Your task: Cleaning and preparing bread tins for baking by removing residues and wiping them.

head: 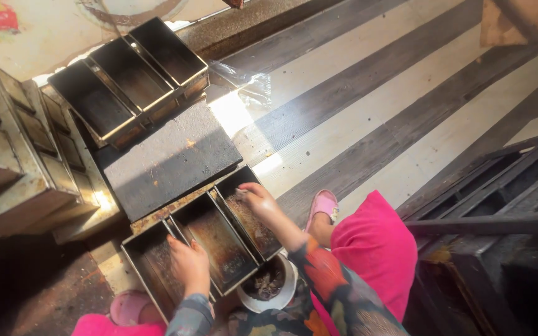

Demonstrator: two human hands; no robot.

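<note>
A strap of three joined dark metal loaf pans (pixel 210 239) lies on the floor in front of me. My left hand (pixel 189 264) rests on the rim between the left and middle pans, fingers curled over the edge. My right hand (pixel 258 200) reaches into the right pan, fingertips against its greasy inside; whether it holds anything I cannot tell. A small white bowl (pixel 268 289) with a dark substance sits just below the pans, between my knees.
A second three-pan strap (pixel 131 78) stands on a flat dark tray (pixel 172 158) beyond. Stacked pan sets (pixel 14 149) lie upside down at the left; more dark pans (pixel 499 186) sit at the right. Crumpled clear plastic (pixel 244 84) lies on the striped floor. My pink slipper (pixel 324 205) is nearby.
</note>
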